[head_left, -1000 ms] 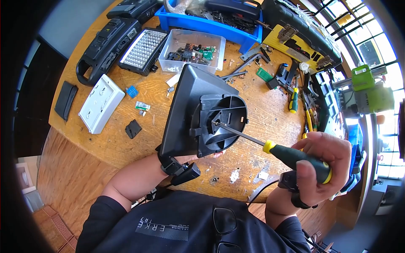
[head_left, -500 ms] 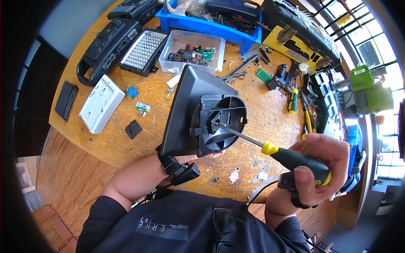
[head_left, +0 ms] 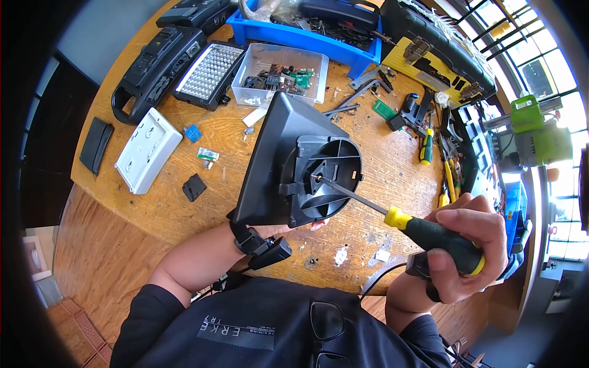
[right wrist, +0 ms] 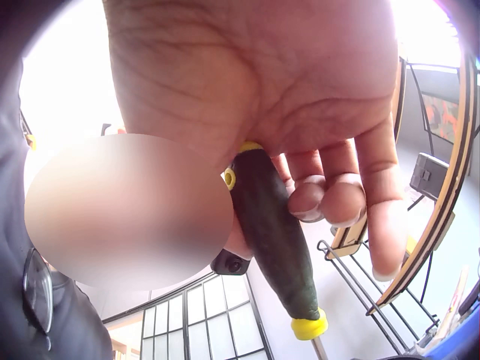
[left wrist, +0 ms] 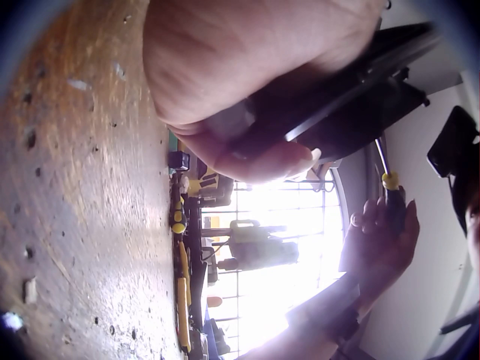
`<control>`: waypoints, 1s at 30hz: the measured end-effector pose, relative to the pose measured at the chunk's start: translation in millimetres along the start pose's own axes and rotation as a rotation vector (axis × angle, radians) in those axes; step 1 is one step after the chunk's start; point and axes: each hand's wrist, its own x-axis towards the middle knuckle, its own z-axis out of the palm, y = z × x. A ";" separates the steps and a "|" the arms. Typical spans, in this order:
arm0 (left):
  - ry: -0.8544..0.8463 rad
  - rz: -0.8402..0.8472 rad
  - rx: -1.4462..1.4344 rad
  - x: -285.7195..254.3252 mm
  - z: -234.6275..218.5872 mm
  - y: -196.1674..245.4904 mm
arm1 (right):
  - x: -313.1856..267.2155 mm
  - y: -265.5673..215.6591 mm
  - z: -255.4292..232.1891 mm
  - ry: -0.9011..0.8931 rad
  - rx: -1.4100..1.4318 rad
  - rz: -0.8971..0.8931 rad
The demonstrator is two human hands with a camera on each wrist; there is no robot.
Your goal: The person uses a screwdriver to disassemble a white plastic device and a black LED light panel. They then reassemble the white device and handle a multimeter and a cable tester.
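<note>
- Black plastic housing (head_left: 267,165), head view: it is held above the wooden desk (head_left: 396,159), tilted, its rounded ribbed mount (head_left: 345,162) facing the right hand (head_left: 472,245).
- Left forearm, head view: it reaches forward from the torso, and the left hand (head_left: 275,231) supports the housing from beneath, mostly hidden by it.
- Right arm, head view: bent at the elbow, the hand palm up, fingers curled round the handle of a green-and-yellow screwdriver (head_left: 438,236), whose tip meets the middle of the mount.
- Around them, head view: a clear plastic bin (head_left: 246,58) of parts and a blue tray (head_left: 270,34) lie beyond the housing; a white plastic casing (head_left: 150,150) is to its left, a second screwdriver (head_left: 427,147) to its right.
- Left wrist view: the left fingers bend round the housing's edge, gripping it just above the desk; the palm and housing block much of the scene.
- Right wrist view: the handle lies against the palm, gripped; the little finger extends more than its neighbours, and a blurred oval covers part of the view.
</note>
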 end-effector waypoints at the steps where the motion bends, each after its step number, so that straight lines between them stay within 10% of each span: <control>1: -0.019 0.000 -0.014 0.5 -1.6 -0.7 | -0.1 -0.6 -0.4 0.025 -0.003 0.006; 7: -0.281 -0.076 -0.191 5.8 -12.8 -4.9 | -1.2 -8.3 3.8 0.281 -0.060 0.114; 13: -0.193 -0.124 -0.177 2.5 0.5 4.2 | 0.5 1.8 -27.0 0.139 -0.034 0.072; 19: -0.209 -0.110 -0.125 4.4 4.8 8.5 | 8.6 3.4 -34.5 0.084 -0.323 0.541; 30: -0.235 -0.149 -0.131 2.8 -9.8 5.1 | -14.5 90.9 -52.3 -0.079 -0.263 0.724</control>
